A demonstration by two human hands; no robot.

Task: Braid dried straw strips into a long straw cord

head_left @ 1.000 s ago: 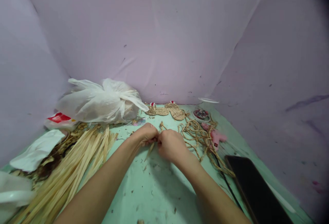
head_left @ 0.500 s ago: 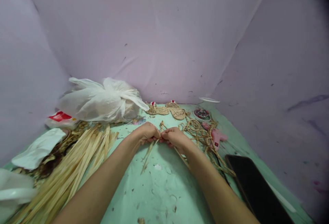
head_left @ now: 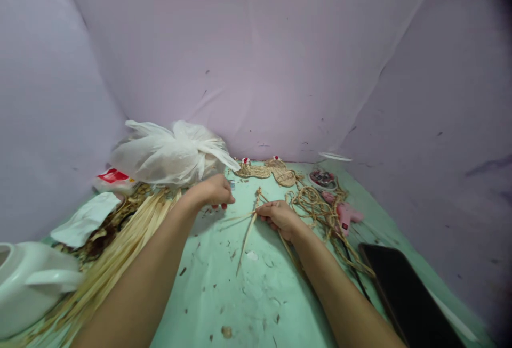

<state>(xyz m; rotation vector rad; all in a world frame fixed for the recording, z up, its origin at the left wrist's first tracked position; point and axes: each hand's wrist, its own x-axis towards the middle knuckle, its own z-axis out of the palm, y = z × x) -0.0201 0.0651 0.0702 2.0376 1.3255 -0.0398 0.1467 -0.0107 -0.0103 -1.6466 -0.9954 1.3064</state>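
My right hand (head_left: 279, 217) pinches a narrow straw braid (head_left: 258, 196) just above the green surface. Loose pale strips (head_left: 247, 241) fan out from its fingertips to the left and downward, and a longer length trails back under my right forearm. Off to the left, my left hand (head_left: 217, 192) is raised with its fingers curled closed, apart from the braid. Whatever may be inside that fist is hidden. A sheaf of long dry straw strips (head_left: 132, 249) lies beside my left forearm.
Coiled braided cord (head_left: 310, 202), a pink glue gun (head_left: 347, 217) and a dark phone (head_left: 404, 289) lie on the right. Behind are woven slippers (head_left: 260, 171) and a bowl of small pieces (head_left: 323, 179). On the left sit a white plastic bag (head_left: 176, 156) and a white jug (head_left: 32, 289).
My left hand has parted from my right hand and moved left and up. My right hand still pinches the braid, whose loose strips now spread. The view has shifted slightly left.
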